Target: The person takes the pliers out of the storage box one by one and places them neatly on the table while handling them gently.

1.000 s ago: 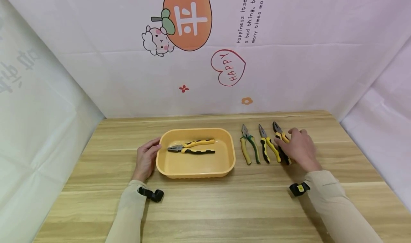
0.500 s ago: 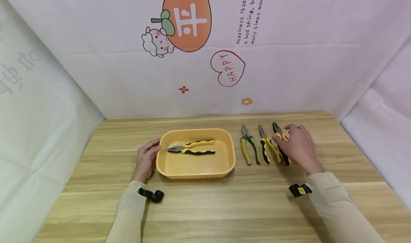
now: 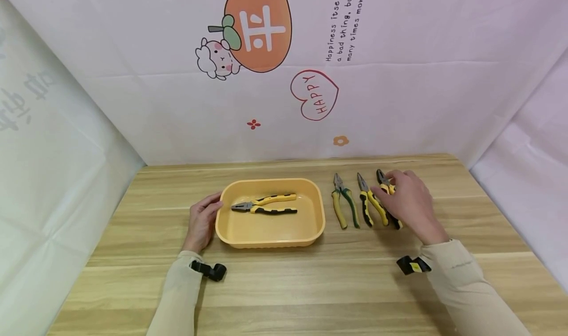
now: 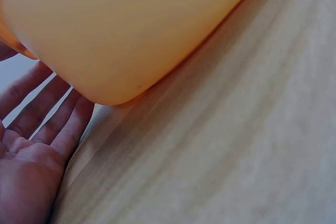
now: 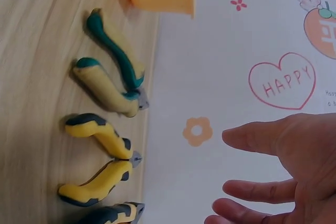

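My left hand [image 3: 201,222] rests at the left end of a yellow plastic bin [image 3: 270,237], the thumb by its rim. In the left wrist view, its fingers [image 4: 52,114] lie fairly straight along the bin wall. Inside the bin lie combination pliers [image 3: 262,204] with yellow-black handles. My right hand [image 3: 410,203] hovers over the rightmost yellow-black pliers [image 3: 382,177], partly covering them. In the right wrist view, its fingers [image 5: 257,190] are spread with nothing between them. To its left lie yellow-black long-nose pliers [image 3: 365,188] and green-and-tan pliers [image 3: 339,185].
Everything stands on a wood-grain table [image 3: 284,286]. A white printed cloth [image 3: 399,89] hangs along the back edge, with more white cloth at both sides. A black wrist camera [image 3: 215,272] sits on the left sleeve, another on the right.
My right hand has shifted slightly left, covering more of the rightmost pliers. My left hand, the bin and the pliers stay where they were.
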The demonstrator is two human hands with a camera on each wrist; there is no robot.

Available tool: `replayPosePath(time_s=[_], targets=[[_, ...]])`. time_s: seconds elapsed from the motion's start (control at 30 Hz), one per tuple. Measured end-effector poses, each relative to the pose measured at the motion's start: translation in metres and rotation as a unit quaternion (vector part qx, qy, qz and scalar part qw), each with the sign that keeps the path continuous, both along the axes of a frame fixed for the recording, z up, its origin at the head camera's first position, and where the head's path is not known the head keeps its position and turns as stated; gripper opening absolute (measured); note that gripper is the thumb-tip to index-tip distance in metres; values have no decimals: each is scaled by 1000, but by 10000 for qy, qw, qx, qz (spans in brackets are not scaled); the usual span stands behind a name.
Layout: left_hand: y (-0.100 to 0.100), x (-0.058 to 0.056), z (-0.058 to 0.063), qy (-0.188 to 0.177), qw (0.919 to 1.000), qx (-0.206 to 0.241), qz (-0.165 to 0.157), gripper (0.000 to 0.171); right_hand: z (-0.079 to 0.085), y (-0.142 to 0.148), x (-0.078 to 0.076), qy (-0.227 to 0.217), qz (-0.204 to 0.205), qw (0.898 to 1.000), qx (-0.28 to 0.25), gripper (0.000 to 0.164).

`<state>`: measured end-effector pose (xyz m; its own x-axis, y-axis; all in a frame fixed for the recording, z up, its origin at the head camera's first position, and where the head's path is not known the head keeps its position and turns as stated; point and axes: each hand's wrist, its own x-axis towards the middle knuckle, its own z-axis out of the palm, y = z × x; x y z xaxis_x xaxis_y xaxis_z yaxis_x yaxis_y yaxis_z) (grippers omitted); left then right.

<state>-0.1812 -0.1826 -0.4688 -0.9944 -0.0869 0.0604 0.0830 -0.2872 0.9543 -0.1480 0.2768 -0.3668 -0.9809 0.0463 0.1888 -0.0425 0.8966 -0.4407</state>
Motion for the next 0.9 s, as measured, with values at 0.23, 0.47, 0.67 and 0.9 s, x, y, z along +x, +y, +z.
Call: replayPosePath(time_s=[0.23, 0.47, 0.67, 0.9], targets=[[0, 0, -1, 9, 10000, -11, 3, 38, 7, -8, 3, 229, 250, 9994, 3, 53], [0, -1, -1, 4, 10000, 15, -1, 38, 12, -19, 4, 131, 561, 9982, -174, 50], [0, 0, -1, -13, 10000, 6, 4, 38, 16, -27, 6, 32, 670, 9974, -258, 52], [0, 0, 0, -4, 10000, -9, -7, 38, 17, -34, 8, 196, 817, 9960, -313, 50]])
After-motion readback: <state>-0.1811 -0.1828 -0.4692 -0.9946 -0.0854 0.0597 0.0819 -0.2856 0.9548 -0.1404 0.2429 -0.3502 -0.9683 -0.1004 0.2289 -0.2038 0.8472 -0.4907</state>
